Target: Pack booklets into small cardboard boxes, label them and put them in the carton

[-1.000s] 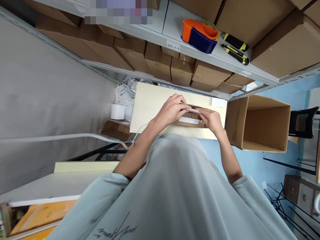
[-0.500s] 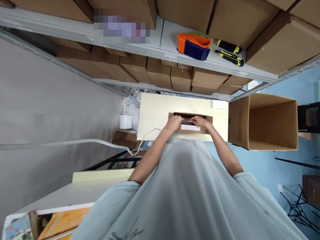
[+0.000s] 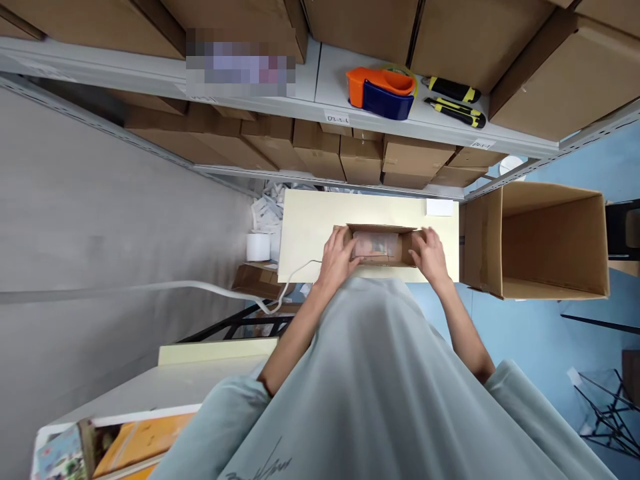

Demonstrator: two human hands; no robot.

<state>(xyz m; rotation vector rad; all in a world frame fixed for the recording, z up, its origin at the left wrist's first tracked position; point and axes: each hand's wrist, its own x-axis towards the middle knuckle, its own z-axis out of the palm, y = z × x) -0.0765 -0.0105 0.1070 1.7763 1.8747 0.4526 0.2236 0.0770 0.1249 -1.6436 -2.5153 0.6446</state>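
A small open cardboard box (image 3: 407, 249) sits on the cream tabletop in front of my body. Inside it, toward the left, lies a translucent plastic-wrapped item (image 3: 376, 245); what it wraps is too small to make out. My left hand (image 3: 338, 257) grips the box's left end, thumb on the near side and fingers over the end flap. At the opposite end, my right hand (image 3: 431, 256) has its thumb inside the edge and its fingers curled around the right flap.
A white slip (image 3: 439, 207) lies on the cream table (image 3: 305, 220). To the right stands a large open carton (image 3: 483, 243). Overhead, a shelf (image 3: 330, 73) carries boxes, an orange-and-blue tape dispenser (image 3: 383, 93) and utility knives (image 3: 455, 100). A white cable (image 3: 200, 285) crosses at left.
Both hands have moved apart from the box's middle to its two ends. The wrapped item now shows inside, and the white strip at the near side is no longer visible.
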